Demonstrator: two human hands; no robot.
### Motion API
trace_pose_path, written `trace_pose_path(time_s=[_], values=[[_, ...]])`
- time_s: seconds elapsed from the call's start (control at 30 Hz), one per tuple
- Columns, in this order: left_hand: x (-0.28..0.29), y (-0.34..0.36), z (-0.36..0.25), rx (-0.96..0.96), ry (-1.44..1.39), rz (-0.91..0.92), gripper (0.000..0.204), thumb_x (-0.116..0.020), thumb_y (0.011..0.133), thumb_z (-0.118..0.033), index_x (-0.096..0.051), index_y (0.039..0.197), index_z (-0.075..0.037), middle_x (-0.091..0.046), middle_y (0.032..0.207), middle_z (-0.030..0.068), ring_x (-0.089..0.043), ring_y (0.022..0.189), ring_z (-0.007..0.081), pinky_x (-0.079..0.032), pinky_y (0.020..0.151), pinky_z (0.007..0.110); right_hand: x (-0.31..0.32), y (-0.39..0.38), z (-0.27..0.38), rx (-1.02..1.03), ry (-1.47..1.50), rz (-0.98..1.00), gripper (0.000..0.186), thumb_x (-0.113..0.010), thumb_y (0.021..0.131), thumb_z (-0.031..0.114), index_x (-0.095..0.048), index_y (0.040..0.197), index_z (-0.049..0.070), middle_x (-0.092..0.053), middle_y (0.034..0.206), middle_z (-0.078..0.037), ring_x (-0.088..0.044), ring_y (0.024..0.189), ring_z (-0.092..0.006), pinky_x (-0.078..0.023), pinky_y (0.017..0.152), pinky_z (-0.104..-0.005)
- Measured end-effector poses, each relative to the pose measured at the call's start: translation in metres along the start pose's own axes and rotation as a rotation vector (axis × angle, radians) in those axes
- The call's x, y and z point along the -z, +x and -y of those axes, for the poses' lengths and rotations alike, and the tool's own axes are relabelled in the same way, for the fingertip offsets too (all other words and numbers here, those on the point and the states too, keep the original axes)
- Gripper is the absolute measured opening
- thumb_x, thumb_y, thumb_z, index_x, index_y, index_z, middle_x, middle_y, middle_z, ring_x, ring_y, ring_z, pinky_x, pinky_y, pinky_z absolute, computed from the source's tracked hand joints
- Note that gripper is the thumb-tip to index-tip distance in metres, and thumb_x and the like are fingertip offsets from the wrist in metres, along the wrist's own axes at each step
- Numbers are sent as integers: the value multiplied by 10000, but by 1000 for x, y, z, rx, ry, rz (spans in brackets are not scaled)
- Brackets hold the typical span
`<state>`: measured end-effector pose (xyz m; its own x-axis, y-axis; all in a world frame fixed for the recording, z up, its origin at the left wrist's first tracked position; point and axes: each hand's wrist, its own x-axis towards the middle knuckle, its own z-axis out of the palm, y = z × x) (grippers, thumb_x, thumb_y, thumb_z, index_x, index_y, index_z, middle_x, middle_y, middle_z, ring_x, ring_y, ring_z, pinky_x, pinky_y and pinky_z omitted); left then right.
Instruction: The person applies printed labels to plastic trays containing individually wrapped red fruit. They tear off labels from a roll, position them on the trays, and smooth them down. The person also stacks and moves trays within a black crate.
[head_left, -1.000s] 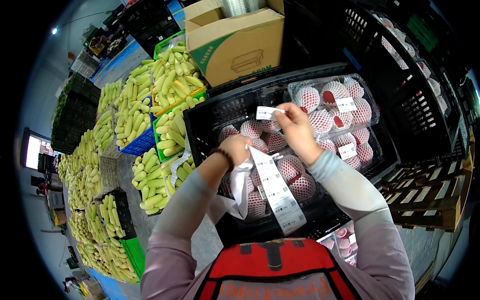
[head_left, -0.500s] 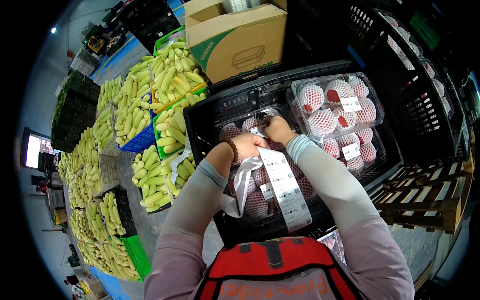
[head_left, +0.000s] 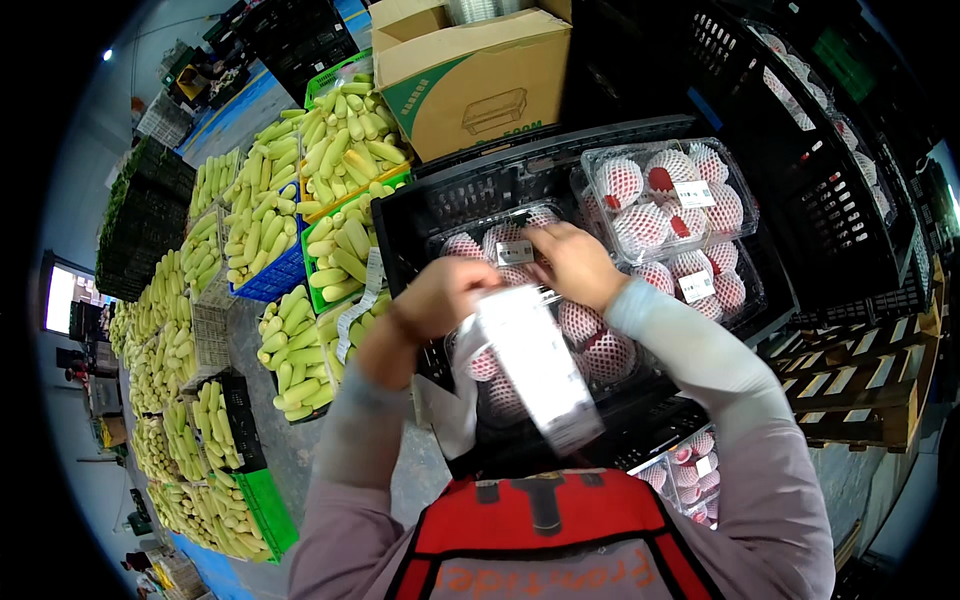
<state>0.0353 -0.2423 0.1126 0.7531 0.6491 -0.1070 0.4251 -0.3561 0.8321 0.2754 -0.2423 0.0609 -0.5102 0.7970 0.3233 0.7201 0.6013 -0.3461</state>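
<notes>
Head view is showing both hands working over a black plastic crate (head_left: 420, 215) that is holding clear clamshell packs of red fruit wrapped in white foam netting. Left hand (head_left: 440, 298) is gripping the upper end of a long white label strip (head_left: 535, 365), fingers closed on it; the strip is hanging down and slanting toward the lower right across the near pack, and motion blur is softening its lower end. Right hand (head_left: 575, 262) is resting on the lid of the near clamshell pack (head_left: 590, 340), fingers curled down and pressing at a small white sticker (head_left: 515, 252) on that lid; whether the fingertips are pinching the sticker or only pushing on it cannot be told. The near clamshell pack is sitting in the left half of the crate, directly below both hands. A second clamshell pack (head_left: 665, 195) is lying in the right rear of the crate, already carrying a white sticker on its lid, and a third pack (head_left: 700, 280) is lying just in front of it, also stickered. More netted fruit packs (head_left: 685, 465) are showing below the crate's near edge. A brown cardboard box (head_left: 480, 75) is standing behind the crate. Green and blue crates of pale green corn cobs (head_left: 340, 170) are standing to the left, in rows running down the floor. Empty black crates (head_left: 800, 130) are stacked to the right, beside a wooden pallet (head_left: 860, 380).
</notes>
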Motion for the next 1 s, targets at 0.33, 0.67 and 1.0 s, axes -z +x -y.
trace_pose_path(time_s=[0.33,0.67,1.0], values=[[3,-212,-40,-7,-517,-706,152,-667,759,-53,-571,864,1,-596,717,115,-570,629,179,-466,649,298,11,-80,58,515,-165,291,573,-611,756,196,-471,1312,179,-398,1402,-100,-356,1314,-282,-286,1075,-487],[-53,-132,-50,-31,2,-743,195,-575,633,105,-636,791,9,-601,756,116,-609,709,247,-473,626,296,-11,9,41,140,-317,47,584,-694,732,209,-494,1266,86,-473,1312,-155,-402,1268,-323,-324,1034,-470],[-55,-103,-43,-70,108,-837,223,-502,645,115,-610,809,10,-598,819,114,-600,752,270,-480,669,296,10,-42,136,-360,1577,146,271,-605,890,24,-545,1154,20,-611,876,-17,-578,776,-72,-483,717,-209]])
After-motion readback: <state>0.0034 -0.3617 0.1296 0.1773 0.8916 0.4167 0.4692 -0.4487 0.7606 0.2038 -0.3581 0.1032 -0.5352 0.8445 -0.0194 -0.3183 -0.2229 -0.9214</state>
